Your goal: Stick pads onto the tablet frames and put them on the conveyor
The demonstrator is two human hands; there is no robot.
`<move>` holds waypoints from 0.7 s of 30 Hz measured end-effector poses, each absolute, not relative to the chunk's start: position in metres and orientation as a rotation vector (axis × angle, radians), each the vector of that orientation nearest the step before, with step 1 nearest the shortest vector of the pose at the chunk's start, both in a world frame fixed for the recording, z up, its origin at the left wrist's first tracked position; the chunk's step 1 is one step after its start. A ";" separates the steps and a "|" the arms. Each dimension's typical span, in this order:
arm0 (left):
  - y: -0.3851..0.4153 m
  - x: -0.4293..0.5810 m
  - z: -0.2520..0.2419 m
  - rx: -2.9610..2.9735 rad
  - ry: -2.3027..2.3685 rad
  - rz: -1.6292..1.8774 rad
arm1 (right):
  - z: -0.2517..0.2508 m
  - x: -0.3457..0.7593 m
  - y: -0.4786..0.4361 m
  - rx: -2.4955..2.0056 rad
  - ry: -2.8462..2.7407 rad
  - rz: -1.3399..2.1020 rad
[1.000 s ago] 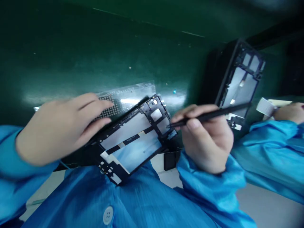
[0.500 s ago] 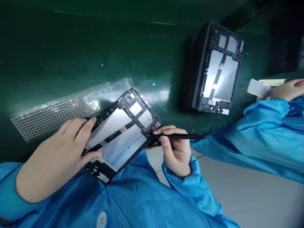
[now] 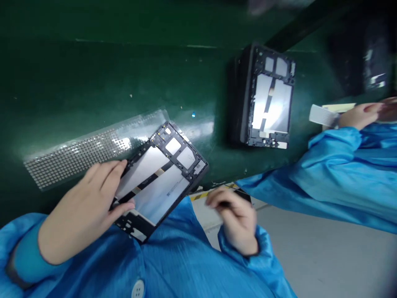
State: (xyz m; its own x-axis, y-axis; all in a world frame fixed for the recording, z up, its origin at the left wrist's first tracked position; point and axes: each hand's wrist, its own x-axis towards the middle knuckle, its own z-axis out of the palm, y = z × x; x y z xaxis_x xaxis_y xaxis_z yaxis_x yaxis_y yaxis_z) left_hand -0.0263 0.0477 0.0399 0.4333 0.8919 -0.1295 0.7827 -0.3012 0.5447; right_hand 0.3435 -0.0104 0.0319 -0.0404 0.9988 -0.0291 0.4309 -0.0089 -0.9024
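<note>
My left hand (image 3: 83,211) grips the lower left side of an opened tablet body (image 3: 164,182), its thumb over the silvery inside and its fingers along the far edge. The tablet lies tilted at the table's near edge, dark frame and metal plates facing up. Off its right corner, my right hand (image 3: 237,219) hangs with curled fingers, blurred by motion; a dark bit shows between them, too small to name. Under the tablet's far side lies a clear sheet with rows of small square pads (image 3: 74,159).
A stack of similar tablet bodies (image 3: 271,99) stands on the green table (image 3: 124,74) at the right. Beyond it, another person's hand (image 3: 356,116) is beside a white pad sheet (image 3: 322,116) and a yellowish piece. A dark object sits at the far right.
My right hand has come away from the tablet's corner, toward me and to the right. The black pen-like tool it held no longer shows as a long stick. My left hand keeps its hold.
</note>
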 end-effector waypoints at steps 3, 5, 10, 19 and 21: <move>0.030 -0.002 0.039 2.142 1.287 0.430 | 0.014 0.327 -0.072 -1.695 -1.344 1.459; 0.020 0.013 0.042 2.086 1.260 0.566 | 0.000 0.315 -0.091 -1.800 -1.003 1.233; 0.021 0.018 0.043 1.881 1.391 1.174 | 0.023 0.302 0.020 -1.629 -0.923 0.950; 0.015 -0.044 0.000 1.940 1.744 1.838 | 0.060 0.041 0.375 -1.091 -1.520 1.330; 0.008 -0.042 -0.003 1.863 1.822 1.747 | 0.056 -0.013 0.407 -0.971 -1.647 1.262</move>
State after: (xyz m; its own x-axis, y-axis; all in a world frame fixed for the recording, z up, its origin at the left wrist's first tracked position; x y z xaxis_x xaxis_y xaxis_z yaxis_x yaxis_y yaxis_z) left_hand -0.0422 0.0077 -0.0029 -0.2946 0.6920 0.6591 0.6875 -0.3256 0.6491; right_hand -0.0129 0.4074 0.0562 -0.3611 0.9199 0.1529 0.0917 0.1982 -0.9759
